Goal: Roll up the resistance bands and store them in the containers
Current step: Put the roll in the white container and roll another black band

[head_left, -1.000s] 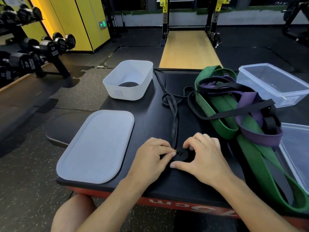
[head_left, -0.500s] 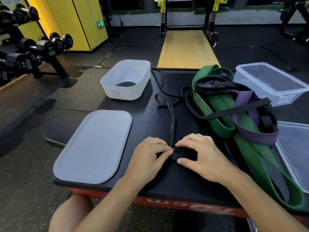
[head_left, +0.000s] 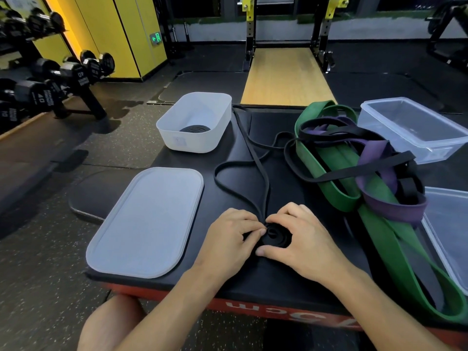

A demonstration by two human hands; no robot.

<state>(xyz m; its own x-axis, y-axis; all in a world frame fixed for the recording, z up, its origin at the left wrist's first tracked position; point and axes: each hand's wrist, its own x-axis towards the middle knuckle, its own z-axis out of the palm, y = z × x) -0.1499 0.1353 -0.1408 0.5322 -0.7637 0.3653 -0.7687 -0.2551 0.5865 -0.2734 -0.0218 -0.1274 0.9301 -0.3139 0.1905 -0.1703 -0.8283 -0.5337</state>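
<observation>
Two grips, left hand [head_left: 233, 236] and right hand [head_left: 304, 241], pinch one half-rolled black band [head_left: 274, 235]; one coil [head_left: 195, 128] lies in one tub [head_left: 195, 146].

lid [head_left: 147, 221] left of hands; bands [head_left: 354, 173] right.

A gym: dumbbells [head_left: 40, 95] on a rack, a squat rack [head_left: 288, 26], speckled rubber flooring [head_left: 45, 262].
</observation>
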